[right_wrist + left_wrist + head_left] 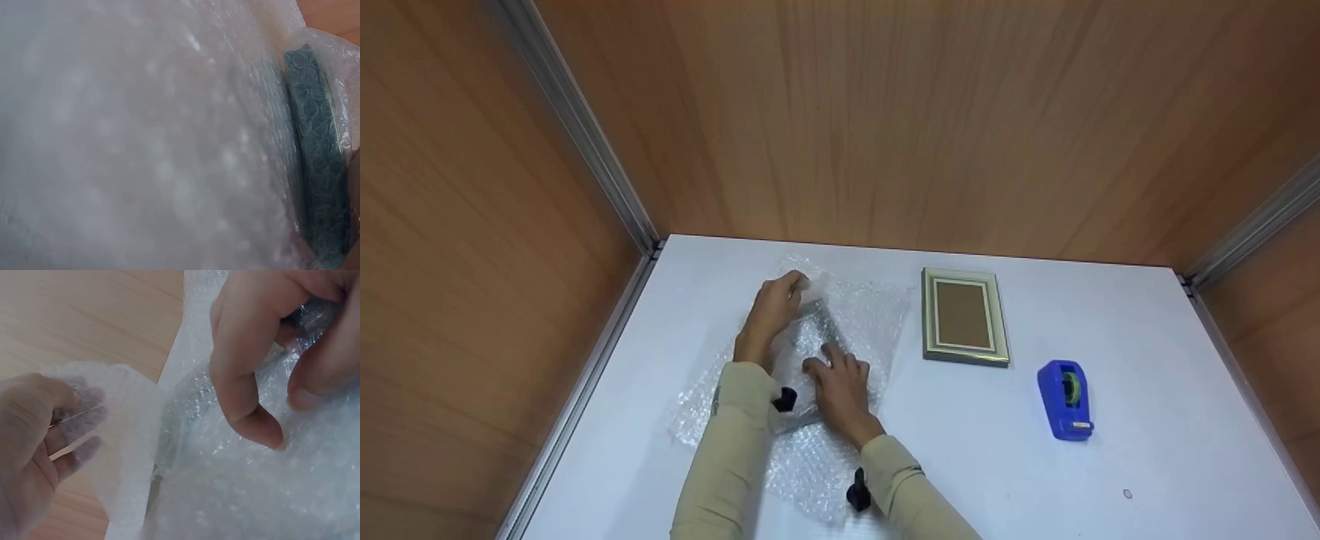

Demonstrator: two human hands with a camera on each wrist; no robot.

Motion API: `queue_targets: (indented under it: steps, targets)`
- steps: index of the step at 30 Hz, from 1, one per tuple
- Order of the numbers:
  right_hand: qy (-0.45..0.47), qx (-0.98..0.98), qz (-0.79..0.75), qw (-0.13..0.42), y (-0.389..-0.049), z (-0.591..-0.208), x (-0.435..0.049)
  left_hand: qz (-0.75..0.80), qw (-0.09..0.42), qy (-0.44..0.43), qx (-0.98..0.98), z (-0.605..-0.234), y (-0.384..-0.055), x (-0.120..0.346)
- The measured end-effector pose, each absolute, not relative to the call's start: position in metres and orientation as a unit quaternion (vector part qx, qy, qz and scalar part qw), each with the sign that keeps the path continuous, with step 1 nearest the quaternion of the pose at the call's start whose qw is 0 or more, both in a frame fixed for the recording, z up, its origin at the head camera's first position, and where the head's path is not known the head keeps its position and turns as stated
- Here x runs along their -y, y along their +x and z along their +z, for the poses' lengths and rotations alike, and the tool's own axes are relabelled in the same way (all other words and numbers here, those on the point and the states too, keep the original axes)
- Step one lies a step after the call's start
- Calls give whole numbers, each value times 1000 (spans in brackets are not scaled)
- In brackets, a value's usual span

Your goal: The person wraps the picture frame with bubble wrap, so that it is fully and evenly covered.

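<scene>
Head view: on the left of the white surface (960,435), a dark-edged flat item (808,337) lies under bubble wrap (877,304). Your left hand (774,306) pinches a loose wrap flap at the far end; your right hand (842,384) rests spread, bent fingers on top, seemingly gripping nothing. The wrap should feel light, soft, slippery; the item probably stiff, perhaps fragile, so hold its side edges

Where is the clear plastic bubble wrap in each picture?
Head: clear plastic bubble wrap, left of centre, mostly lower half.
Left wrist: bubble wrap, centre and lower right, reaching the top.
Right wrist: bubble wrap, nearly everywhere.
Shared landmark: brown wood-grain panels at each picture's top edge.
</scene>
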State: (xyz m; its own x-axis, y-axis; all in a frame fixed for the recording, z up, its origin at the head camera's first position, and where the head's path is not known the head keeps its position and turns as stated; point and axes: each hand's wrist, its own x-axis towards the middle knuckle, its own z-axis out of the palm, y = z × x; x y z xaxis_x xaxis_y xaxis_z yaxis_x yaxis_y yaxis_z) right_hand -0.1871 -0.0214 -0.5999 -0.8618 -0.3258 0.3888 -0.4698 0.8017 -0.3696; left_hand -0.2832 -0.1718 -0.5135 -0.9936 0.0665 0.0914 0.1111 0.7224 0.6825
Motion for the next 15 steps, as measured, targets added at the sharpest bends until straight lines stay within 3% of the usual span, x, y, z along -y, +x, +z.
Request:
queue_targets:
  steps: [15]
  targets:
    - [208, 937, 228, 163, -197, -600, 21, -256, 15, -89, 963, -516, -257, 167]
